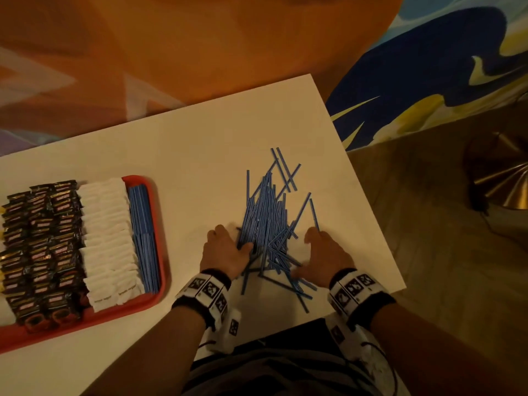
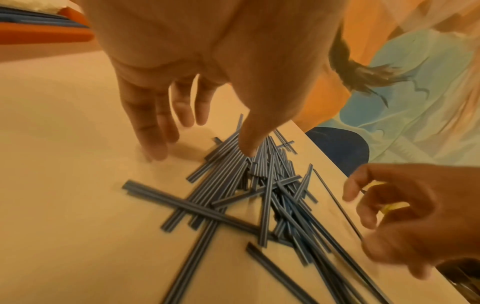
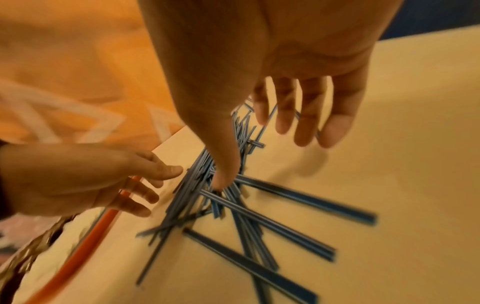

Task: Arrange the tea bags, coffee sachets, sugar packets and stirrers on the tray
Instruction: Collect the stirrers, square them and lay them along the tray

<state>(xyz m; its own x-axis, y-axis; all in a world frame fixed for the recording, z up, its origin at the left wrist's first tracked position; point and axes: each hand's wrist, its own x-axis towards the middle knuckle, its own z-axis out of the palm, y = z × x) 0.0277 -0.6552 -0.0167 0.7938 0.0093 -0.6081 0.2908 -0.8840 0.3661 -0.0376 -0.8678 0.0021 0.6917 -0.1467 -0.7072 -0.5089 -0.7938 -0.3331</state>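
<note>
Loose blue stirrers [image 1: 268, 224] heaped in crossed pile on white bench [image 1: 183, 144], right of red tray [image 1: 158, 241] and well apart from it. Pile flanked by both hands. Left hand [image 1: 225, 252]: fingers spread and relaxed, thumb laid on pile, nothing held. Right hand [image 1: 325, 255]: fingers extended, thumb set among stirrers, nothing gripped.

Step judged: strays being raked into one bundle. Next move: pile squeezed parallel, ends evened, bundle lifted.

Tray already stocked: stirrer row [image 1: 144, 238] at right edge, white packets [image 1: 108, 241], dark sachets [image 1: 43, 247].
</note>
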